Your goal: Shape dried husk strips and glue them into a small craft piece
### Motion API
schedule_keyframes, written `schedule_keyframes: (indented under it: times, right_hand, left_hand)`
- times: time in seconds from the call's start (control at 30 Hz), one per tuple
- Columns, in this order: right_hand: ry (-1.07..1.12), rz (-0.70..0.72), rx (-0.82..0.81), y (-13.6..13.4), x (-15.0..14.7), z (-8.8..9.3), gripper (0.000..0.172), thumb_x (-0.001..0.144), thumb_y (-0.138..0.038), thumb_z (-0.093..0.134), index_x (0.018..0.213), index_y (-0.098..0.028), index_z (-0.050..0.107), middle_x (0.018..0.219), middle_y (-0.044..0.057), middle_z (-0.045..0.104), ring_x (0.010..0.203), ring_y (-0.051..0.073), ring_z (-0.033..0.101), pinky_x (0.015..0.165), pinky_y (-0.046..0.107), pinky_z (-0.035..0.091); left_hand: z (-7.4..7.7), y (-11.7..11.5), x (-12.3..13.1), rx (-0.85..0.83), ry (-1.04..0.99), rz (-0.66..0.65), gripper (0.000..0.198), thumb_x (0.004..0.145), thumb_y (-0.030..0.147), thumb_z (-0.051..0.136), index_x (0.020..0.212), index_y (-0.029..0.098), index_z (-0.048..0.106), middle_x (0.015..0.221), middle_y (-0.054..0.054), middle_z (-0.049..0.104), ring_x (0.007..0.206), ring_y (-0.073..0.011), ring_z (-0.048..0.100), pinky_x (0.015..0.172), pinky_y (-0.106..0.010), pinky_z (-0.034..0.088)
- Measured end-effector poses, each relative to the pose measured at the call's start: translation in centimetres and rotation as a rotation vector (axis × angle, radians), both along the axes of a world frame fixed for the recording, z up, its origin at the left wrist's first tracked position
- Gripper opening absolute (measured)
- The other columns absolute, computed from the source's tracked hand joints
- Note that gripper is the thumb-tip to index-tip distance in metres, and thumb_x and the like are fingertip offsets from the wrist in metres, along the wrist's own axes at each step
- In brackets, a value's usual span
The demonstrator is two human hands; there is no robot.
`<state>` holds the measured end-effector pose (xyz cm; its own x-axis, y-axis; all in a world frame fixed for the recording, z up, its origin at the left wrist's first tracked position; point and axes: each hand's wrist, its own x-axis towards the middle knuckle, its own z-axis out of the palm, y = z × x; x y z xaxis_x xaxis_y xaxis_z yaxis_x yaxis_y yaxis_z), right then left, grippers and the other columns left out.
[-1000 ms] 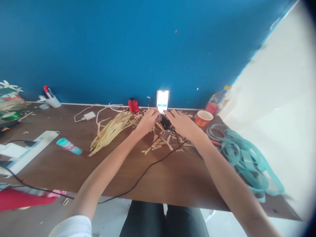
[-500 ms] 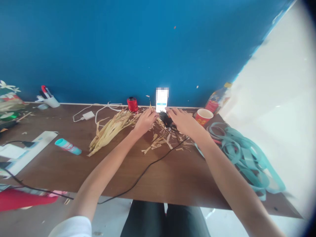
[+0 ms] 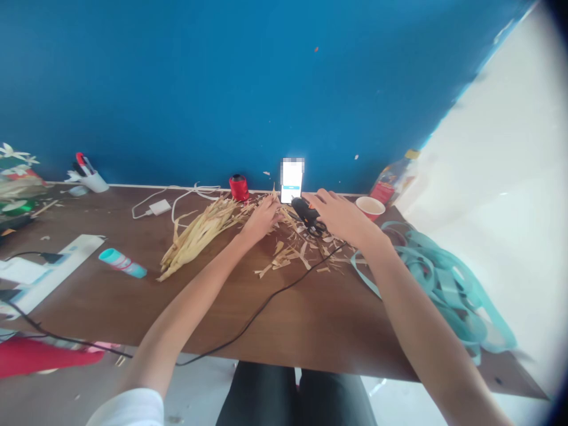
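Note:
My right hand point(image 3: 341, 216) grips a black corded tool point(image 3: 306, 212), likely a glue gun, lifted slightly above the brown table point(image 3: 310, 319). Its black cable point(image 3: 261, 306) runs toward me and off the front edge. My left hand point(image 3: 263, 218) rests with curled fingers on pale dried straw strips point(image 3: 202, 232), its fingertips pinching strips near the tool's nozzle. Cut straw scraps point(image 3: 293, 251) lie under both hands. A lit phone point(image 3: 291, 180) leans against the blue wall just behind them.
A red spool point(image 3: 239, 187), a white charger with cord point(image 3: 160, 207), a teal tube point(image 3: 122, 262) and a pen cup point(image 3: 94, 180) lie to the left. A red paper cup point(image 3: 370, 209), a bottle point(image 3: 390, 176) and teal strap coils point(image 3: 444, 284) sit to the right.
My right hand has shifted right and raised the black tool, tilting it up off the scraps. The left hand stays on the straw.

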<state>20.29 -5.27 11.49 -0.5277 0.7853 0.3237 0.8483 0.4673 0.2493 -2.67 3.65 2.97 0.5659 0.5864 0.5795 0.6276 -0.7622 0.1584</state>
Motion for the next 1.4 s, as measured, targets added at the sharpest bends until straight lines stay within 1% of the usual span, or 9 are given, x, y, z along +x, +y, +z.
schedule_keyframes:
  times: [0.1,0.27,0.47,0.6,0.67,0.83,1.1,1.23,1.4]
  right_hand:
    - [-0.018,0.031,0.098,0.1,-0.2,0.3,0.060,0.083,-0.004,0.032,0.142,-0.019,0.030,0.114,0.015,0.051,0.097,0.027,0.050,0.078,0.037,0.041]
    - [-0.005,0.032,0.241,0.3,-0.5,0.9,0.060,0.081,0.002,0.030,0.138,-0.017,0.036,0.112,0.015,0.050,0.097,0.026,0.046,0.080,0.037,0.038]
    - [-0.010,0.081,0.271,0.7,-0.2,0.3,0.056,0.081,0.004,0.034,0.131,-0.020,0.045,0.110,0.013,0.052,0.095,0.025,0.045,0.079,0.036,0.036]
    - [-0.035,0.086,0.298,0.7,-0.3,-0.2,0.053,0.079,0.006,0.037,0.121,-0.021,0.053,0.107,0.011,0.053,0.094,0.024,0.043,0.078,0.034,0.034]
    - [-0.049,0.087,0.302,0.7,-0.4,-0.4,0.051,0.078,0.007,0.038,0.117,-0.022,0.055,0.106,0.010,0.053,0.093,0.023,0.043,0.077,0.034,0.033]
    - [-0.067,0.127,0.287,0.9,-0.8,-1.0,0.044,0.080,0.004,0.043,0.112,-0.022,0.058,0.106,0.009,0.054,0.094,0.023,0.044,0.078,0.033,0.032]
    - [-0.081,0.182,0.265,0.7,-2.1,-1.5,0.033,0.088,-0.006,0.045,0.112,-0.023,0.059,0.101,0.009,0.055,0.091,0.022,0.045,0.077,0.033,0.033]
    - [-0.079,0.186,0.250,0.6,-2.6,-1.7,0.028,0.089,-0.010,0.047,0.111,-0.023,0.060,0.099,0.009,0.056,0.088,0.022,0.045,0.075,0.033,0.033]
    - [-0.089,0.203,0.234,0.6,-2.8,-1.9,0.032,0.085,-0.004,0.050,0.110,-0.022,0.060,0.104,0.010,0.055,0.092,0.023,0.045,0.077,0.033,0.033]
  left_hand:
    - [0.2,-0.2,0.0,-0.043,-0.113,0.060,0.021,0.092,0.027,0.045,0.106,0.017,0.056,0.110,-0.011,0.052,0.100,-0.0207,0.057,0.088,-0.036,0.047]
    - [1.7,-0.2,-0.6,-0.088,-0.484,0.260,0.019,0.092,0.023,0.040,0.097,0.017,0.057,0.098,-0.008,0.057,0.085,-0.0166,0.057,0.080,-0.032,0.048]
    - [3.5,-0.3,-1.5,-0.162,-0.623,0.283,0.024,0.089,0.019,0.041,0.107,0.018,0.057,0.105,-0.008,0.059,0.075,-0.0133,0.057,0.072,-0.028,0.047]
    - [4.2,-0.1,-2.0,-0.111,-0.582,0.209,0.034,0.089,0.016,0.038,0.121,0.018,0.050,0.121,-0.010,0.057,0.096,-0.0160,0.058,0.081,-0.029,0.047]
    - [4.6,0.0,-2.3,-0.075,-0.547,0.185,0.033,0.090,0.017,0.036,0.120,0.018,0.050,0.119,-0.010,0.058,0.102,-0.0172,0.056,0.085,-0.031,0.046]
    - [5.9,-0.3,-2.7,0.029,-0.383,0.142,0.029,0.090,0.013,0.032,0.094,0.017,0.061,0.109,-0.009,0.062,0.103,-0.0188,0.055,0.092,-0.035,0.044]
    - [7.7,-1.7,-2.5,0.018,0.000,-0.062,0.025,0.091,0.028,0.044,0.101,0.018,0.064,0.108,-0.009,0.063,0.103,-0.0224,0.053,0.094,-0.040,0.039]
    - [7.7,-1.8,-2.3,-0.005,0.125,-0.130,0.026,0.089,0.030,0.047,0.103,0.018,0.066,0.107,-0.010,0.063,0.103,-0.0232,0.052,0.094,-0.041,0.037]
    - [7.1,-1.5,-1.8,0.010,0.185,-0.126,0.026,0.089,0.030,0.047,0.098,0.016,0.067,0.102,-0.011,0.063,0.099,-0.0232,0.052,0.090,-0.039,0.038]
